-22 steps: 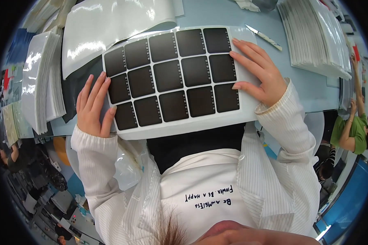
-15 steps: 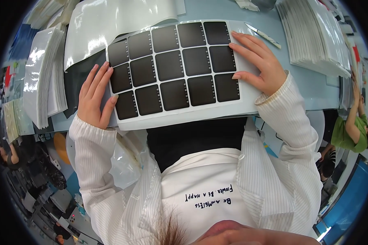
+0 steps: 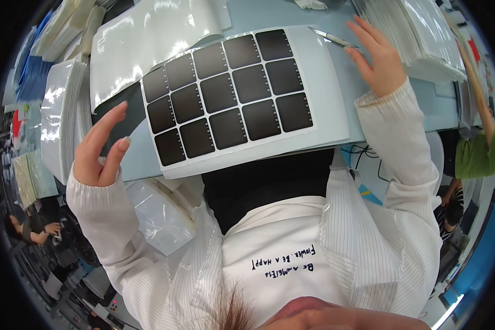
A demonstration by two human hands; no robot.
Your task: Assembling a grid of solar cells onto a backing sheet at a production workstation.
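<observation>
White flat sheet with three rows of black rounded squares [image 3: 219, 92] is lying a bit askew on the pale blue worktop [image 3: 269, 14], right in front of the person. Left hand [image 3: 96, 157] is just off its left side, fingers loosely apart, nothing in them. Right hand [image 3: 385, 65] has its fingers spread too, near a slim pale knife [image 3: 331, 37]; can't tell if the thumb's touching it, the handle's end is hard to make out there. Glossy white plastic film [image 3: 148, 44] behind gets cut off up top, and the dark sheet [image 3: 135, 95] beside it is mostly covered.
</observation>
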